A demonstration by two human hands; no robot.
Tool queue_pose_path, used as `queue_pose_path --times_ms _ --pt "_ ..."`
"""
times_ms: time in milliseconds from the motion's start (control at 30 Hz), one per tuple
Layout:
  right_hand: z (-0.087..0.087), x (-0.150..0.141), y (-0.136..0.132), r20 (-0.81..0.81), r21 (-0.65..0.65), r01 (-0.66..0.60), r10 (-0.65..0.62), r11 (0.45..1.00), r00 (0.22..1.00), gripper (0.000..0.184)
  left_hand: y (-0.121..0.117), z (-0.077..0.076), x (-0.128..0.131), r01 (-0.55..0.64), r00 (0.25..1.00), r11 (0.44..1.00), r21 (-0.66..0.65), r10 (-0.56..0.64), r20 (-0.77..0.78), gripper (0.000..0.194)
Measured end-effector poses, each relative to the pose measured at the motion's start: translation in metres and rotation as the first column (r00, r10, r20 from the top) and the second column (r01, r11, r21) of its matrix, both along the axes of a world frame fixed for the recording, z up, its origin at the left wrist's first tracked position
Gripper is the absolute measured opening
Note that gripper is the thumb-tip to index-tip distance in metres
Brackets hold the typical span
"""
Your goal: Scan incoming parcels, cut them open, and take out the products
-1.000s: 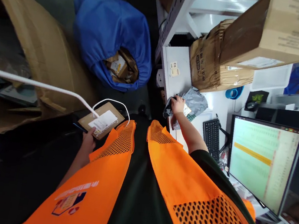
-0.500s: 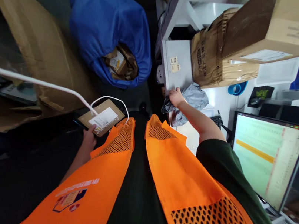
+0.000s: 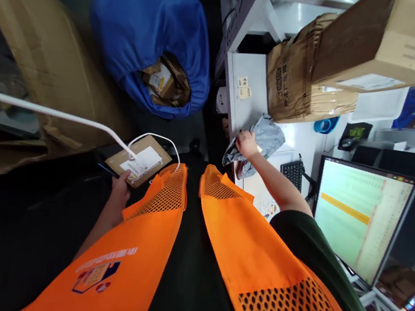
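My left hand (image 3: 120,188) grips the lower edge of a flat brown cardboard box (image 3: 156,150) that bears a white label. A white cord (image 3: 102,128) passes in front of this box. On the white desk to the right, my right hand (image 3: 246,143) is closed on a crumpled grey plastic bag (image 3: 270,138). Its fingertips are partly hidden in the folds near the desk's edge.
A blue sack (image 3: 153,22) with parcels inside stands ahead. To the left is a large open carton (image 3: 53,39). The white desk (image 3: 253,71) holds a taped brown package (image 3: 292,69), a cardboard box (image 3: 356,48), a keyboard (image 3: 292,174) and a monitor (image 3: 358,214).
My right hand has shifted slightly from the desk's edge onto the grey bag. My left hand still holds the box, a little lower and farther left. The view has turned slightly.
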State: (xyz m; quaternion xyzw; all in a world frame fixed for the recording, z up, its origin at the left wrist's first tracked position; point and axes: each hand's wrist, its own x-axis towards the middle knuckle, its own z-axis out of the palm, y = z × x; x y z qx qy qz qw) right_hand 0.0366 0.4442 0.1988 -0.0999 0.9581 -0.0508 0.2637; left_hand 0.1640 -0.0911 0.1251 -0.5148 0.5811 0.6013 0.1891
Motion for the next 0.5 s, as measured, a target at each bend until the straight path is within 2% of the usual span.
queue_pose_path --times_ms 67,133,233,300,400,467,500 --pt "0.004 0.024 -0.014 -0.016 -0.028 0.048 -0.048 0.998 0.999 0.035 -0.002 -0.006 -0.002 -0.028 0.999 0.998 -0.062 0.027 -0.018 0.045" --pt "0.002 0.041 -0.032 -0.041 -0.044 0.116 -0.118 0.992 0.992 0.037 -0.001 -0.009 -0.002 -0.02 1.0 0.999 -0.045 0.019 -0.017 0.045" --pt "-0.008 0.048 -0.047 -0.107 -0.03 0.271 -0.272 0.962 0.956 0.038 0.003 -0.01 -0.004 -0.042 0.999 0.999 -0.02 0.042 -0.014 0.042" --pt "-0.015 0.039 -0.043 -0.164 -0.002 0.396 -0.391 0.918 0.906 0.041 0.005 -0.009 -0.007 -0.087 0.996 0.996 -0.015 0.087 -0.017 0.04" --pt "-0.02 0.017 -0.02 -0.233 0.038 0.555 -0.532 0.831 0.814 0.049 0.006 -0.009 -0.011 -0.125 0.992 0.992 -0.017 0.125 -0.026 0.04" --pt "-0.022 0.002 -0.005 -0.243 0.043 0.595 -0.57 0.802 0.785 0.053 0.005 -0.009 -0.011 -0.134 0.991 0.991 -0.025 0.133 -0.032 0.039" --pt "-0.024 -0.003 -0.001 -0.231 0.034 0.59 -0.568 0.807 0.79 0.053 0.005 -0.009 -0.01 -0.14 0.99 0.99 -0.028 0.139 -0.033 0.039"
